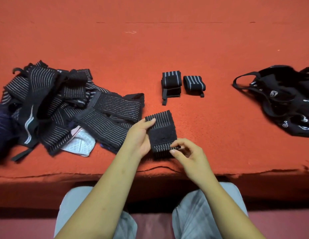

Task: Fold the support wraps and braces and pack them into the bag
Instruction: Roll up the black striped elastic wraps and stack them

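Low in the middle of the frame, the left grip (139, 135) holds a folded striped wrap (161, 133) by its left edge, thumb on top. The right grip (190, 156) pinches the wrap's lower right corner. Above them, two rolled wraps (171, 81) lie side by side on the red tabletop (167, 49). A loose pile of wraps (64, 104) fills the left, with a white patterned cloth (79, 144) at its lower edge. The black bag (285, 100) lies slumped at the far right.
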Tool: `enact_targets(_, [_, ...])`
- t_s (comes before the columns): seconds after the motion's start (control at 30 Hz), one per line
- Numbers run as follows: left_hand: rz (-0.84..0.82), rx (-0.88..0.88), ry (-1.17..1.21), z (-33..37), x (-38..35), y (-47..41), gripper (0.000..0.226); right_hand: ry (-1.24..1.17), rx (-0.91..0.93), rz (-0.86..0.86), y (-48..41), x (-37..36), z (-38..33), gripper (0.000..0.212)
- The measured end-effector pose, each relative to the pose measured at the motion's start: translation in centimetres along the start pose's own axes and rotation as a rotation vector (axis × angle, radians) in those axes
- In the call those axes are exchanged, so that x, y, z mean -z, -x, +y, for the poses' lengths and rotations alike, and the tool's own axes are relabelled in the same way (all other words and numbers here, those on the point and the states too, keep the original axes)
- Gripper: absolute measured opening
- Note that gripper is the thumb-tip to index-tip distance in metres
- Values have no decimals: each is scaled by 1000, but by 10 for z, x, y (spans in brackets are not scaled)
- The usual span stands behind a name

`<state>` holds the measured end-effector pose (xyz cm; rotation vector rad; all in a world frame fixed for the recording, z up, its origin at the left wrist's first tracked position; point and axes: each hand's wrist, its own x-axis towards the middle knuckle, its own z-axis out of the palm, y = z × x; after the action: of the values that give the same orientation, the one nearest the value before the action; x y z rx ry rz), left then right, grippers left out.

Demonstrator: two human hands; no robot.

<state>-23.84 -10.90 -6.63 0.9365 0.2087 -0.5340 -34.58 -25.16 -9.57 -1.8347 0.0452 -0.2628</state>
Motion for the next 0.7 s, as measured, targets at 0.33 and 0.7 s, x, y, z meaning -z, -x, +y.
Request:
enact_targets(0.33, [-106,-164,-165,-2,-1,3,20,-203,-115,10,-3,1,-2,18])
enact_targets(0.7, [-179,-391,-253,7,-21,5,24,-78,-69,113,-38,-22,-19,18])
